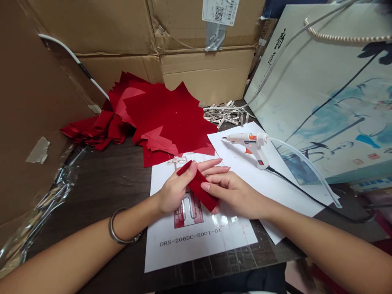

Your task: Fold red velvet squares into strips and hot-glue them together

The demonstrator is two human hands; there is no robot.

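Between my two hands is a folded strip of red velvet fabric (200, 188), held slanting above a printed paper sheet (171, 257). My left hand (179, 185) grips its upper end, thumb on top and fingers behind. At the lower end, my right hand (234, 192) presses the strip with its thumb, the other fingers behind it. A pile of red velvet pieces (165, 110) lies just beyond the hands. To the right, a white hot glue gun (249, 141) rests on a blank white sheet (294, 204), its nozzle pointing left.
Small metal clips (226, 114) lie heaped behind the papers. Folded red pieces (94, 130) sit at the left. A cardboard box (202, 73) walls off the back, and a painted paper bag (333, 106) stands at right. A black cord (294, 183) runs right from the glue gun.
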